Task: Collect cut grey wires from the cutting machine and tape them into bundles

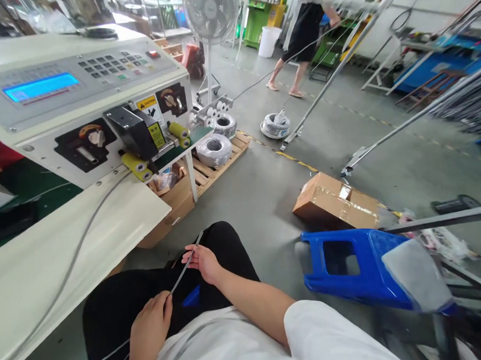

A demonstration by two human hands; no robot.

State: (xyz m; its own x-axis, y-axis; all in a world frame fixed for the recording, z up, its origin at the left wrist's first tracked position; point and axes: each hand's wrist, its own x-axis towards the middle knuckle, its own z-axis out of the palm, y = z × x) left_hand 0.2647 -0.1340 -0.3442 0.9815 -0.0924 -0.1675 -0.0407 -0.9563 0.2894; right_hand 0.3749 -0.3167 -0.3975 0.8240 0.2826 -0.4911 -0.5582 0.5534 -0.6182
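In the head view, your left hand (151,323) pinches a grey cable (181,275) above your lap (116,295). The cable slants across your right hand's (206,265) fingers; whether they grip it, I cannot tell. A machine (92,97) stands ahead, leftward.

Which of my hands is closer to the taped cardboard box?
Right: your right hand is left of the taped cardboard box; your left hand is farther left and back.

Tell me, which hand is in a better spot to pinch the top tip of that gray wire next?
Probably the right hand: its fingers are up by that tip, with the gray wire lying across them. The left hand grips it lower down.
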